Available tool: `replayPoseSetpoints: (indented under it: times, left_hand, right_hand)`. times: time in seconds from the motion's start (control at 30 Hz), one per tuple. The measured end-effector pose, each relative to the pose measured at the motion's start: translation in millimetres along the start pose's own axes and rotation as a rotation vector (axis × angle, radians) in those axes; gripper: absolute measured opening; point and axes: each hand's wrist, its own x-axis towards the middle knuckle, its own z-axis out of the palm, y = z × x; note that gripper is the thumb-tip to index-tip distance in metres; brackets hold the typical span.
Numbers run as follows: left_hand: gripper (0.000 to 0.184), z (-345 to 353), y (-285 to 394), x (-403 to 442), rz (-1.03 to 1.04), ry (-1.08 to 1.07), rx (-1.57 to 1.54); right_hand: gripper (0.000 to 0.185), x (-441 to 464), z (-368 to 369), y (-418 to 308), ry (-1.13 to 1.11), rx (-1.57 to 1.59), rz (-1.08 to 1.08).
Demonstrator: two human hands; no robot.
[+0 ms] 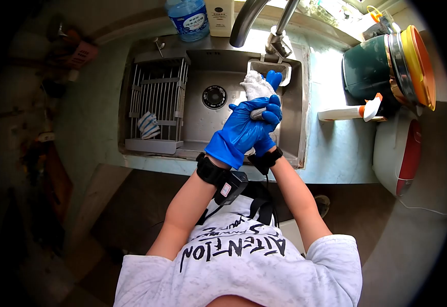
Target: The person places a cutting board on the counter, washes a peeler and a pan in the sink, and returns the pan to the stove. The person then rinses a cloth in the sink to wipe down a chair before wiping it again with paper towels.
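L hand (238, 123) & R hand (265, 139) clamped on rag (258, 88), nr sink's (305, 107) R edge. Wet gloves (223, 146) poss. slip, dropping rag.

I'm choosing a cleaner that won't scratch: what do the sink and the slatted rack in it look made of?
Sink: probably stainless steel with a dull sheen, going by its grey, softly reflective walls. Rack: thin bars that shine like metal; its flat grey end piece could be coated metal or plastic.
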Motion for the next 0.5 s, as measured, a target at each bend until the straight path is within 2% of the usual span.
replayPoseSetpoints:
  times: [0.13, 0.17, 0.2, 0.23, 0.27, 0.3, 0.33, 0.37, 0.43, 0.5]
  left_hand:
    - [0.011, 16, -29, -6, -0.048, 0.068, 0.095]
    - [0.011, 24, -34, -11, -0.086, 0.109, 0.153]
    - [0.011, 34, -38, -16, -0.039, 0.237, 0.383]
    - [0.011, 42, -35, -21, -0.034, 0.236, 0.383]
    - [0.016, 52, -30, -24, -0.005, 0.383, 0.798]
    - [0.02, 60, -22, -28, 0.025, 0.528, 1.213]
    - [0.02, 65, -11, -30, -0.016, 0.554, 1.512]
    - [0.031, 70, -1, -32, -0.102, 0.591, 1.721]
    - [0.039, 74, 14, -43, -0.217, 0.632, 1.798]
    - [0.039, 74, 11, -49, -0.22, 0.604, 1.769]
  right_hand:
    - [0.059, 45, -12, -39, 0.204, 0.301, 0.112]
    - [0.057, 57, -16, -48, 0.241, 0.333, 0.095]
    - [0.056, 69, -22, -55, 0.244, 0.325, 0.05]
    - [0.054, 81, -29, -57, 0.224, 0.284, -0.013]
    - [0.053, 88, -36, -52, 0.152, 0.185, -0.093]
    - [0.046, 95, -45, -34, 0.055, -0.015, -0.27]
    - [0.045, 96, -55, -36, -0.141, -0.229, -0.331]
    - [0.043, 100, -61, -42, -0.338, -0.442, -0.391]
    - [0.052, 106, -65, -58, -0.59, -0.691, -0.535]
    - [0.06, 112, -67, -62, -0.748, -0.796, -0.665]
